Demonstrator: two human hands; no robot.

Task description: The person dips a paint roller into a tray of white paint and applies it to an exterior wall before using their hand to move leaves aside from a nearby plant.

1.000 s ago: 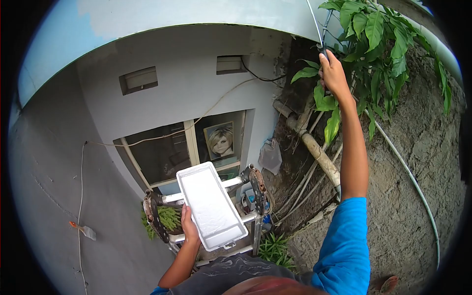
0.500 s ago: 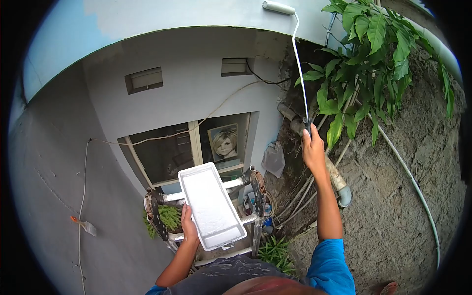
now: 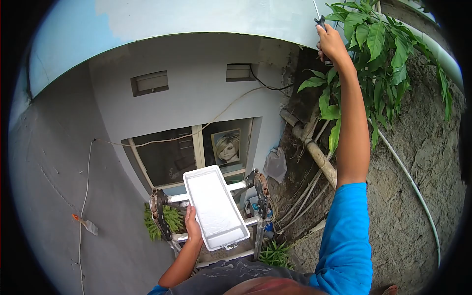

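My left hand (image 3: 193, 227) grips the left edge of a white paint tray (image 3: 215, 206), its fingers partly hidden beneath it. White paint coats the inside of the tray, which sits over the top of a metal ladder (image 3: 236, 186). High at the upper right, my right hand (image 3: 332, 43) is wrapped round the black handle of a paint roller (image 3: 320, 21). Only the handle and a bit of the roller's metal rod show; the roller head lies beyond the top of the view. A pale blue and white wall band (image 3: 196, 17) runs behind it.
Leafy branches (image 3: 376, 37) hang beside my right arm, in front of a rough wall (image 3: 398, 196) with pipes. A paintbrush (image 3: 87, 225) hangs on a cord at the left. Below the band is a window (image 3: 167, 152) with a framed portrait (image 3: 227, 146).
My right hand has moved up with the paint roller, taking the roller head out of view. The tray stays in my left hand, and the view has shifted slightly.
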